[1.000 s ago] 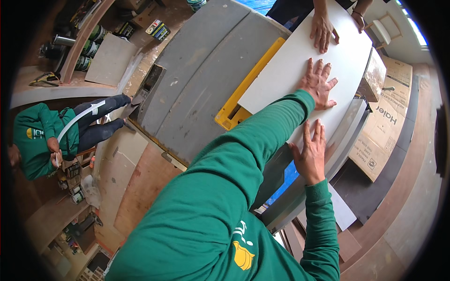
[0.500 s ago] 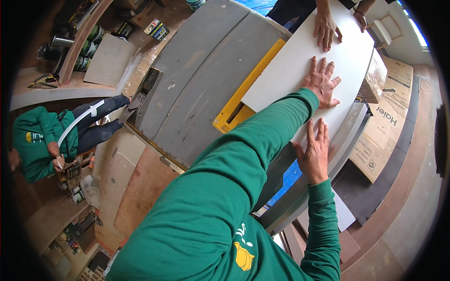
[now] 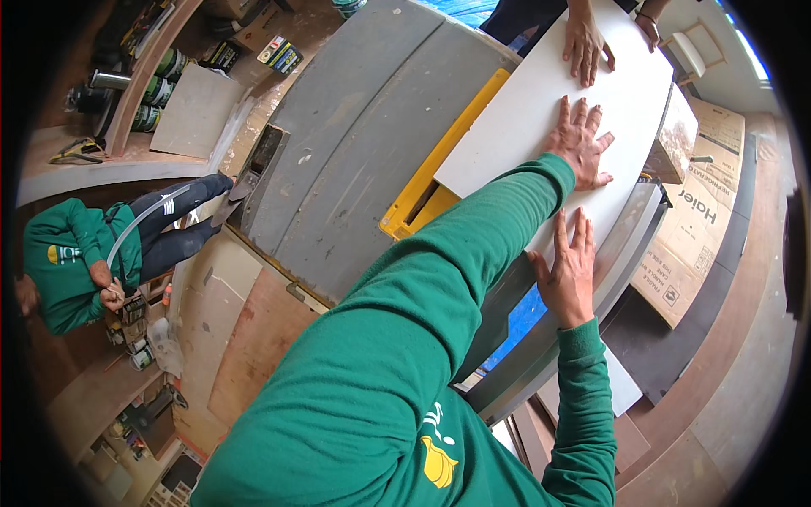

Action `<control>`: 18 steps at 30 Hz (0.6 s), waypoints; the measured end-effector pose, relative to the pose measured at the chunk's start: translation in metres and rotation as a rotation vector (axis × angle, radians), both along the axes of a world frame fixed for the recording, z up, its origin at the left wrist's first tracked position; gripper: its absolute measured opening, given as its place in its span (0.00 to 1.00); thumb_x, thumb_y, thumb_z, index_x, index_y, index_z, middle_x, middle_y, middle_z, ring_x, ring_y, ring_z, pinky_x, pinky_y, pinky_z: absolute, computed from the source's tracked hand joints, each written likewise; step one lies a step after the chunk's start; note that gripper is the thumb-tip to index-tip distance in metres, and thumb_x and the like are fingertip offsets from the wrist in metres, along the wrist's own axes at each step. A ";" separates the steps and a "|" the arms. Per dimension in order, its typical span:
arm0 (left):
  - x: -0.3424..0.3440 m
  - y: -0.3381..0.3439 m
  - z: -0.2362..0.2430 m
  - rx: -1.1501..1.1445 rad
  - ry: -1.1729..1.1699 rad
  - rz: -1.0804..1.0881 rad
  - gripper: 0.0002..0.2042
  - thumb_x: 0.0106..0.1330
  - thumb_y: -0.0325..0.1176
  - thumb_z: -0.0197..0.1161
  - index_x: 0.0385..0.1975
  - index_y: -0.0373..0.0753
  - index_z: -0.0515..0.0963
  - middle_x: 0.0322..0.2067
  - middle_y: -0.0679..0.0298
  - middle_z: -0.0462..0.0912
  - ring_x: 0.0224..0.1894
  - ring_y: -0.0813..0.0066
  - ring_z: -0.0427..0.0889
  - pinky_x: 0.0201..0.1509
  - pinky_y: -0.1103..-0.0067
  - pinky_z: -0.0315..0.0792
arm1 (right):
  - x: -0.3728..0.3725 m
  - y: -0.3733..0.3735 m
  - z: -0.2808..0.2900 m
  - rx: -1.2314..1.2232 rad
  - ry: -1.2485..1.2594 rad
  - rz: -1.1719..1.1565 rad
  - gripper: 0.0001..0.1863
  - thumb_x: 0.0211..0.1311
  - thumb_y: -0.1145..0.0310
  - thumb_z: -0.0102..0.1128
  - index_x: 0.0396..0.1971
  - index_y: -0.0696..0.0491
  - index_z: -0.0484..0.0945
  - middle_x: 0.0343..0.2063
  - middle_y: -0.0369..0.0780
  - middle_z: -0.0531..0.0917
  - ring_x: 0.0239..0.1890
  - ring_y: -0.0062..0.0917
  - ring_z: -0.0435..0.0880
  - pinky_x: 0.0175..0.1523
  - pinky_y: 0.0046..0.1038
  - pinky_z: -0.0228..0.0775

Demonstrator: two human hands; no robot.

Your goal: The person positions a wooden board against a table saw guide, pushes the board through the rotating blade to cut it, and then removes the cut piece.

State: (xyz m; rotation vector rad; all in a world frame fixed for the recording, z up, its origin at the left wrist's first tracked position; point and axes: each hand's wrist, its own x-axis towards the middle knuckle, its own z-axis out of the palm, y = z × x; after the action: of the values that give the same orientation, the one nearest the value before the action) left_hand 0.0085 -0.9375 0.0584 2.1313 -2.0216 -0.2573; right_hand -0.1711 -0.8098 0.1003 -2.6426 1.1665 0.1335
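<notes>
My left hand (image 3: pixel 579 145) lies flat on a white panel (image 3: pixel 498 139), fingers spread. Lower down, my right hand (image 3: pixel 568 275) has its fingers stretched out, with the fingertips on the panel's near end. The panel rests on a grey machine table (image 3: pixel 355 127) and partly covers a long yellow slotted insert (image 3: pixel 422 194) set in it. A grey metal rail (image 3: pixel 604 245) runs along the right side of the panel. At the far end another person's hand (image 3: pixel 583 51) presses flat on the panel, and that person's other hand (image 3: pixel 649 32) is at its far right edge.
A person in a green sweatshirt (image 3: pixel 68 253) stands at the left, hands together. Shelves with paint tins (image 3: pixel 156 89) are behind. A flattened cardboard box (image 3: pixel 688 220) lies on the right. Brown boards (image 3: pixel 253 346) extend at the near left; a blue sheet (image 3: pixel 515 329) shows below the rail.
Both my hands are slightly farther up in the view, still on the panel. The other person's hand at the far end is also a little higher. The bystander's hands have shifted slightly.
</notes>
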 end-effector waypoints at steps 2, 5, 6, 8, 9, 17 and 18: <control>-0.001 -0.001 0.001 -0.004 0.003 -0.006 0.43 0.70 0.74 0.51 0.82 0.60 0.60 0.84 0.50 0.49 0.85 0.42 0.44 0.84 0.39 0.31 | -0.001 -0.001 -0.001 -0.010 0.010 -0.001 0.49 0.66 0.57 0.74 0.83 0.50 0.57 0.81 0.59 0.52 0.82 0.59 0.52 0.79 0.61 0.53; -0.001 -0.001 0.001 -0.006 0.000 -0.005 0.43 0.70 0.74 0.51 0.82 0.60 0.60 0.84 0.50 0.49 0.85 0.42 0.44 0.84 0.39 0.31 | -0.001 -0.002 -0.001 -0.006 0.005 0.001 0.49 0.66 0.57 0.74 0.83 0.50 0.57 0.81 0.59 0.52 0.82 0.59 0.53 0.80 0.60 0.53; 0.000 -0.002 0.000 -0.006 0.000 0.001 0.43 0.70 0.74 0.51 0.82 0.60 0.60 0.84 0.50 0.49 0.85 0.42 0.45 0.84 0.39 0.31 | 0.000 -0.003 0.000 -0.005 0.004 0.005 0.49 0.66 0.57 0.74 0.83 0.50 0.57 0.81 0.59 0.52 0.82 0.59 0.53 0.80 0.60 0.53; 0.000 -0.002 0.001 -0.004 0.002 0.002 0.43 0.71 0.74 0.51 0.82 0.60 0.60 0.84 0.50 0.49 0.85 0.42 0.45 0.84 0.39 0.31 | 0.000 -0.003 0.000 -0.008 0.008 0.004 0.49 0.66 0.57 0.74 0.82 0.50 0.57 0.81 0.59 0.52 0.82 0.60 0.53 0.80 0.60 0.53; 0.000 -0.003 0.001 -0.001 0.002 -0.002 0.43 0.71 0.74 0.51 0.82 0.60 0.60 0.84 0.50 0.49 0.85 0.42 0.45 0.84 0.39 0.32 | 0.000 -0.003 -0.001 -0.007 0.009 0.004 0.49 0.66 0.57 0.74 0.82 0.50 0.57 0.81 0.59 0.52 0.82 0.60 0.53 0.80 0.60 0.53; 0.002 -0.003 0.004 -0.002 0.000 -0.001 0.43 0.70 0.74 0.51 0.82 0.60 0.60 0.84 0.50 0.50 0.85 0.42 0.45 0.84 0.39 0.32 | -0.001 -0.005 -0.001 -0.013 0.013 0.003 0.48 0.67 0.57 0.73 0.82 0.51 0.58 0.82 0.59 0.52 0.82 0.59 0.52 0.80 0.59 0.53; 0.002 -0.003 0.004 -0.006 0.003 0.000 0.43 0.70 0.74 0.52 0.82 0.60 0.61 0.84 0.50 0.50 0.85 0.42 0.45 0.84 0.40 0.32 | 0.000 -0.005 -0.002 -0.013 0.012 0.004 0.48 0.67 0.57 0.73 0.82 0.51 0.58 0.82 0.59 0.52 0.82 0.59 0.52 0.80 0.59 0.53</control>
State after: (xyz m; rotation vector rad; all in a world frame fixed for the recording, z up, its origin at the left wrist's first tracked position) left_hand 0.0105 -0.9406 0.0626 2.1265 -2.0185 -0.2542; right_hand -0.1714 -0.8148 0.0986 -2.6590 1.1700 0.1425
